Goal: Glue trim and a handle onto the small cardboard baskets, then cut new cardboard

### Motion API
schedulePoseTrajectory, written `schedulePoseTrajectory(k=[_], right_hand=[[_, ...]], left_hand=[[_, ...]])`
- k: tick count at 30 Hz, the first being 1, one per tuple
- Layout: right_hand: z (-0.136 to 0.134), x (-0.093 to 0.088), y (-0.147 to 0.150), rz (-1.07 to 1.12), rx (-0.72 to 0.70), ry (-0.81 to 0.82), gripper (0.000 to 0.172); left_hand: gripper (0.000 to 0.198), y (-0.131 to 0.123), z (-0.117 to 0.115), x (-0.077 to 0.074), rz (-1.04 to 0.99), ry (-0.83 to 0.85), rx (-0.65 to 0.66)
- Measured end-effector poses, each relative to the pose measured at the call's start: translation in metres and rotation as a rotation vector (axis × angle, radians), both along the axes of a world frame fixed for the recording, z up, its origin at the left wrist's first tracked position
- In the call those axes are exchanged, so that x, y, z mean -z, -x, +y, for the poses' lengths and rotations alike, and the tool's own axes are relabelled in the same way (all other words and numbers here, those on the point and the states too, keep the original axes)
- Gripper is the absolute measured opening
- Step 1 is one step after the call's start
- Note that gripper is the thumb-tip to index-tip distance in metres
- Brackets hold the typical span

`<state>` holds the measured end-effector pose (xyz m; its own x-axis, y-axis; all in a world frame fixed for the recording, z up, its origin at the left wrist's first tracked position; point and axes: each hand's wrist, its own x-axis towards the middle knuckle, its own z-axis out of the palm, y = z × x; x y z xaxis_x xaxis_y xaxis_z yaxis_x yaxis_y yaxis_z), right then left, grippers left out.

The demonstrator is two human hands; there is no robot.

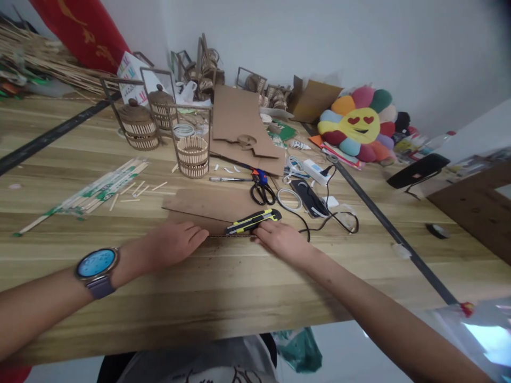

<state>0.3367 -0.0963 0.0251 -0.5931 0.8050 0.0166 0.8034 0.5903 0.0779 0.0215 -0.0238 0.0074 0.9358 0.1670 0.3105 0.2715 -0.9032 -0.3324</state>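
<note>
A folded piece of brown cardboard point(199, 205) lies on the wooden table in front of me, a crease running across it and its near edge raised slightly. My left hand point(175, 243), with a watch point(97, 264) on the wrist, grips the near left part of that edge. At the near right corner, my right hand point(279, 239) has its fingers curled on the cardboard; the thumbs are partly hidden. A yellow and black utility knife point(254, 221) rests on the cardboard, right beside my right fingers. Scissors point(261, 189) with dark handles lie just beyond.
Small wooden baskets point(193, 157) with tall handles stand behind the cardboard. Packaged sticks point(104, 189) lie at left. To the right are a phone point(309, 198), cables and a power strip point(316, 171). Larger cardboard point(235, 114) and a flower cushion point(361, 126) sit farther back.
</note>
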Motion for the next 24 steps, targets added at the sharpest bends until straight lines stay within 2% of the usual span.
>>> schedulePoseTrajectory(k=[6,10,12,17,21,24], right_hand=[[0.016,-0.007,-0.005,-0.008,-0.102,0.05,0.027],[0.017,0.001,-0.005,-0.042,-0.138,-0.038,0.026],[0.015,0.008,-0.006,-0.067,-0.161,-0.122,0.025],[0.007,0.018,-0.009,-0.11,-0.186,-0.271,0.027],[0.006,0.017,-0.01,-0.088,-0.196,-0.267,0.029],[0.008,0.017,-0.009,-0.035,-0.201,-0.231,0.031]], left_hand=[[0.03,-0.001,0.012,-0.004,0.043,0.223,-0.039],[0.023,-0.004,0.017,-0.008,0.09,0.347,-0.048],[0.02,-0.004,0.016,-0.008,0.106,0.327,-0.068],[0.014,-0.003,0.002,-0.008,0.13,0.161,-0.106],[0.02,-0.003,-0.003,-0.006,0.137,0.031,-0.132],[0.022,-0.004,-0.002,-0.004,0.118,0.023,-0.115]])
